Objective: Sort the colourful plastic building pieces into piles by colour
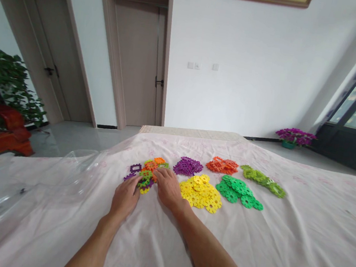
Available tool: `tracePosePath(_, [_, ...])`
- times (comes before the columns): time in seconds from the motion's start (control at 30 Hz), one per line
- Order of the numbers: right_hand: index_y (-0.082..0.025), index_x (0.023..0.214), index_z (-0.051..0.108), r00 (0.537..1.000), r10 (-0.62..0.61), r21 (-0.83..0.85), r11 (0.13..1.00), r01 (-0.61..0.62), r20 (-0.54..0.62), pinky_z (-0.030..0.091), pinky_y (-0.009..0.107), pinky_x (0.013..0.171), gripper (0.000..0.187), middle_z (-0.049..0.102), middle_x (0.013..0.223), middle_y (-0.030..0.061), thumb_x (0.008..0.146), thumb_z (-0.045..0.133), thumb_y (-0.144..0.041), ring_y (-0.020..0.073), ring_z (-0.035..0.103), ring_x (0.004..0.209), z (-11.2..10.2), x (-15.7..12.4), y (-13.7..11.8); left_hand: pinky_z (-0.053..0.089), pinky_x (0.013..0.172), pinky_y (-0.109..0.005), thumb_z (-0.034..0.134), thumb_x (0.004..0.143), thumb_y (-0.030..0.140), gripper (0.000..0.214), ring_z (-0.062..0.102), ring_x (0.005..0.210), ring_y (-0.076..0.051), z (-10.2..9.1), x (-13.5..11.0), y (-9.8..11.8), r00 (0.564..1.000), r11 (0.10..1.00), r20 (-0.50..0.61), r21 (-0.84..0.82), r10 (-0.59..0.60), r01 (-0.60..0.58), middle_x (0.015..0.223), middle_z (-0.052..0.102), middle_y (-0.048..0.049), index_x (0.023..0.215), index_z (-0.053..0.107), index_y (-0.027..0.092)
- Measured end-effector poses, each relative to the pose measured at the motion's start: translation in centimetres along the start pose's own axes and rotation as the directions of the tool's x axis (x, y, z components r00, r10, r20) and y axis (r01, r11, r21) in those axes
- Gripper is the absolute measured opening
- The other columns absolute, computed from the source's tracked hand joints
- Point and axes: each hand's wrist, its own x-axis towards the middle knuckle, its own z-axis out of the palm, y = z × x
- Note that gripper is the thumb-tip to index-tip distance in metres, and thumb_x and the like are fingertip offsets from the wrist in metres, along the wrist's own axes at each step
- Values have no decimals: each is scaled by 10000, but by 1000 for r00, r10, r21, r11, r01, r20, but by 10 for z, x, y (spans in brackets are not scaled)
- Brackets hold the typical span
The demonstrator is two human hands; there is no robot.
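Note:
A mixed pile of plastic interlocking pieces (150, 165), in orange, green, purple and yellow, lies on the cloth in front of me. My left hand (126, 196) is at the pile's near left side, its fingers bent against a green piece (146, 176). From the right, my right hand (167, 185) reaches over the pile, fingers together and curled down beside the orange pieces. What sits under the fingertips of either hand is hidden. Just right of my right hand is a heap of yellow flower-shaped discs (201, 192). Behind that lies a purple heap (188, 166).
Further right are an orange-red heap (222, 165), a green disc heap (238, 190) and a light green row (262, 180). Clear plastic packaging (60, 179) lies at left. A pale patterned cloth (281, 243) covers the surface. Beyond stand doors (137, 58) and a wall.

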Motion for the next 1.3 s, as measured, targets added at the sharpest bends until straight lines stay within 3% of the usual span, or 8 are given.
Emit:
tracePosePath(0.3, [-242,1425,537,998,-18,-14,1000,19,56,324,379,1131,500,550,1457,82,939,512,-129,228,406,1376,4,-3,-2,383,1139,-457,510,819,43,489,576,1279,-256,0,-4,11,994,994,-18,27,104,-104,1307,686,-65,1241,663,237])
tracePosePath(0.47, [-264,1284,648,995,-37,-46,998,41,96,322,358,1117,333,651,1303,64,990,503,-200,210,496,1265,9,0,-1,384,1148,-459,498,820,42,450,571,1284,-250,-1,-3,14,990,991,-23,-7,137,-137,1274,704,-58,1172,699,239])
tracePosePath(0.67, [-237,1026,725,992,13,-122,993,2,124,401,341,959,197,719,1044,65,987,532,-244,221,577,1072,5,3,-1,433,1108,-425,474,830,68,379,623,1191,-226,-6,-1,17,992,989,0,-79,129,-129,1235,719,-41,1038,735,247])
tracePosePath(0.77, [-243,1003,729,997,27,-123,992,-18,77,406,341,943,199,733,990,58,988,532,-262,222,593,1026,1,1,-3,452,1087,-396,453,825,67,382,640,1150,-213,-6,-1,13,995,992,-66,-89,80,-85,1175,731,-38,1023,725,249])
tracePosePath(0.87, [-264,1055,732,994,103,-20,994,-104,-31,423,327,936,217,750,1014,45,998,524,-290,215,619,1013,-1,0,-4,456,1071,-377,459,824,70,368,651,1121,-213,-6,-1,9,992,997,-125,-67,29,-37,1133,738,-40,1021,715,248])
tracePosePath(1.0, [-261,1119,723,926,343,282,914,-290,-159,479,277,859,248,763,1074,28,986,514,-279,188,675,966,-5,5,1,463,1041,-365,471,830,78,342,658,1093,-216,-7,-2,7,992,999,-122,-39,-4,-1,1118,742,-45,1025,704,234])
tracePosePath(1.1, [-239,1116,725,866,454,466,825,-319,-210,505,270,793,275,770,981,19,938,516,-257,181,690,870,-16,10,18,468,1023,-353,479,836,88,321,661,1084,-212,-9,-2,8,994,999,-101,-25,-31,28,1118,742,-50,1020,703,226])
tracePosePath(1.3, [-148,1078,723,729,617,643,694,-324,-298,536,289,690,350,741,840,42,832,530,-305,170,661,706,-50,4,89,480,978,-322,473,839,119,307,670,1055,-209,-9,-1,5,994,998,-89,3,-70,70,1098,747,-45,1007,704,230])
